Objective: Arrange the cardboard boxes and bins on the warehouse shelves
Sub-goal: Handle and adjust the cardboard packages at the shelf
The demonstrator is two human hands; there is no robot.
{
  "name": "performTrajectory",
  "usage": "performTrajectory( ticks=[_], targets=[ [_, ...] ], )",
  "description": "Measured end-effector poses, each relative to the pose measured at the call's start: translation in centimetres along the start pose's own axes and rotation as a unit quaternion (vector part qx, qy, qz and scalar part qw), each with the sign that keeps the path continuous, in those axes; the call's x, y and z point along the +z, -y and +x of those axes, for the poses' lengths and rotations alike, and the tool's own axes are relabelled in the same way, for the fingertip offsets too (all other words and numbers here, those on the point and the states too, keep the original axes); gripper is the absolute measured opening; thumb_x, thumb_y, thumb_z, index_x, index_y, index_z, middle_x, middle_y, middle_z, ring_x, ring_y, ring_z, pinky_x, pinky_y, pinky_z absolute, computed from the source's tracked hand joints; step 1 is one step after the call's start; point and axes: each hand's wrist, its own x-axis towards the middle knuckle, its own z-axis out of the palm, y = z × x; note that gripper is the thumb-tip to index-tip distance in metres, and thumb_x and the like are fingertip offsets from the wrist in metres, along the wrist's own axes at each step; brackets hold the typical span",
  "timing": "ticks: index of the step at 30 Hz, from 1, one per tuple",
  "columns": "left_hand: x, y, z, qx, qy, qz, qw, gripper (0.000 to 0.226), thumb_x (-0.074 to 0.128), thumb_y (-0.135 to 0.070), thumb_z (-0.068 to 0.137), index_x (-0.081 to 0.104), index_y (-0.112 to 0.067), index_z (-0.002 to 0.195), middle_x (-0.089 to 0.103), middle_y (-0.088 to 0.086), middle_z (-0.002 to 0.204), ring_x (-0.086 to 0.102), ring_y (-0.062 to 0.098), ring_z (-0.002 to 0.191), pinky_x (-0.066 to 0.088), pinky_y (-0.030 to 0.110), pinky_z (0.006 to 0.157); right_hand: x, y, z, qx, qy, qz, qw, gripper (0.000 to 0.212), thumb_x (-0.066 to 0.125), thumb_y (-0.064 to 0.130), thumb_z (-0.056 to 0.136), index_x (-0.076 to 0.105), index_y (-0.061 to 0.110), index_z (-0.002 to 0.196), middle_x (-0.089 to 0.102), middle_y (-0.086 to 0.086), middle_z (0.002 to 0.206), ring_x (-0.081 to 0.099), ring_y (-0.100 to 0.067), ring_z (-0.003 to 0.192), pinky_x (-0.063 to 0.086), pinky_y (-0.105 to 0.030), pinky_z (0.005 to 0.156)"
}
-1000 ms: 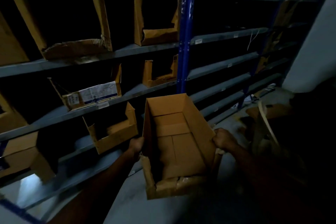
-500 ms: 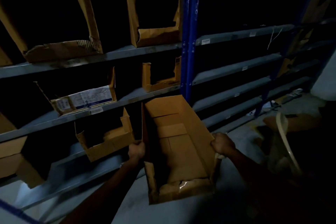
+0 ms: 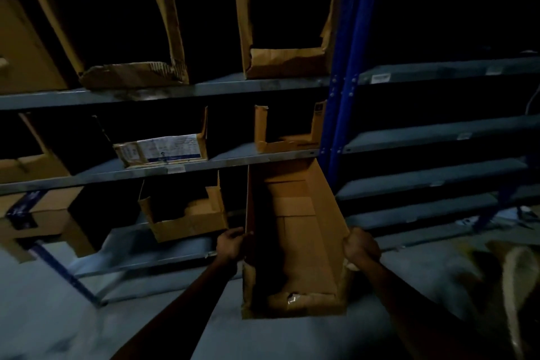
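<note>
I hold a long open-topped cardboard bin [image 3: 301, 242] in front of the grey shelves [image 3: 204, 164], its far end just under a shelf edge near the blue upright [image 3: 347, 67]. My left hand [image 3: 232, 244] grips its left wall and my right hand [image 3: 361, 247] grips its right wall. The bin is empty inside, with a torn, taped near end. Left of it, a cut-front cardboard bin [image 3: 187, 213] stands on the lower shelf.
More cut-front bins sit on the shelves: one with a white label [image 3: 162, 150], a small one [image 3: 287, 131] by the upright, two on the shelf above [image 3: 131, 73] [image 3: 287, 61]. Larger boxes [image 3: 43, 213] are at left. Shelves right of the upright look bare. Cardboard [image 3: 514, 272] lies at lower right.
The view has swung left and closer to the shelves. The bin in both hands has moved up and forward, its far end now under the shelf edge beside the blue upright.
</note>
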Motion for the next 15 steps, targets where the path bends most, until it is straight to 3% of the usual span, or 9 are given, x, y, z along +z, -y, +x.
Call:
performTrajectory(
  ticks=[1,3,4,6,7,10,13,15],
  targets=[
    [0.8,0.2,-0.6,-0.015,-0.010,-0.029,0.999,0.018,0.069,-0.010,0.087,0.069,0.003,0.097,0.067,0.015,0.076,0.064,0.020,0.063,0.051,0.025,0.055,-0.1,-0.1,0.7,0.003,0.005,0.008,1.000,0.033,0.048,0.021,0.095,0.060,0.007,0.122,0.061,-0.016,0.120,0.058,-0.033,0.111,0.046,-0.035,0.090],
    [2.5,1.2,-1.1,-0.054,-0.054,-0.097,0.992,0.028,0.066,-0.023,0.090,0.067,0.001,0.105,0.069,0.021,0.094,0.064,0.028,0.080,0.053,0.033,0.071,-0.5,-0.4,2.2,0.000,0.007,0.017,1.000,0.034,0.047,0.019,0.095,0.059,0.006,0.124,0.060,-0.018,0.122,0.057,-0.034,0.114,0.046,-0.038,0.095],
    [3.4,1.4,-1.4,-0.083,-0.079,-0.087,0.990,0.036,0.061,-0.031,0.093,0.063,-0.003,0.115,0.066,0.023,0.109,0.062,0.032,0.091,0.051,0.038,0.080,-0.3,-0.6,3.3,-0.003,0.006,0.023,1.000,0.034,0.047,0.018,0.095,0.059,0.006,0.125,0.059,-0.018,0.123,0.056,-0.035,0.115,0.046,-0.039,0.096],
    [4.4,1.9,-1.7,-0.133,-0.092,-0.020,0.987,0.048,0.044,-0.044,0.099,0.048,-0.013,0.135,0.056,0.022,0.128,0.056,0.038,0.109,0.044,0.040,0.086,0.4,-0.6,4.3,0.010,0.001,0.019,1.000,0.034,0.048,0.019,0.094,0.061,0.009,0.124,0.060,-0.016,0.124,0.057,-0.035,0.115,0.047,-0.039,0.094],
    [5.0,1.8,-2.0,-0.167,-0.087,-0.059,0.980,0.051,0.038,-0.050,0.099,0.045,-0.015,0.136,0.055,0.023,0.127,0.054,0.040,0.113,0.043,0.042,0.086,0.7,-0.5,4.5,0.023,0.001,0.009,1.000,0.033,0.049,0.020,0.093,0.063,0.012,0.123,0.061,-0.015,0.125,0.058,-0.034,0.115,0.048,-0.039,0.093],
    [6.0,1.4,-1.9,-0.213,-0.030,-0.270,0.939,0.074,0.033,-0.063,0.095,0.053,0.001,0.126,0.062,0.024,0.109,0.059,0.038,0.100,0.046,0.044,0.088,2.1,-0.8,5.9,0.035,-0.004,0.047,0.998,0.029,0.055,0.026,0.090,0.067,0.016,0.114,0.063,-0.015,0.123,0.060,-0.035,0.112,0.048,-0.038,0.090],
    [6.9,0.5,-0.6,-0.202,-0.054,-0.296,0.932,0.069,0.032,-0.061,0.096,0.054,0.003,0.112,0.060,0.020,0.099,0.056,0.035,0.100,0.044,0.043,0.089,2.7,-0.8,8.7,0.033,0.013,0.111,0.993,0.023,0.055,0.028,0.088,0.069,0.012,0.096,0.068,-0.016,0.110,0.064,-0.035,0.100,0.052,-0.038,0.088],
    [6.7,0.2,1.1,-0.171,-0.076,-0.289,0.939,0.063,0.028,-0.056,0.099,0.056,0.000,0.105,0.060,0.017,0.088,0.058,0.033,0.092,0.046,0.040,0.082,2.8,-0.2,10.7,0.027,0.021,0.141,0.989,0.020,0.055,0.024,0.089,0.068,0.008,0.090,0.069,-0.018,0.103,0.064,-0.035,0.096,0.051,-0.035,0.084]
  ],
)
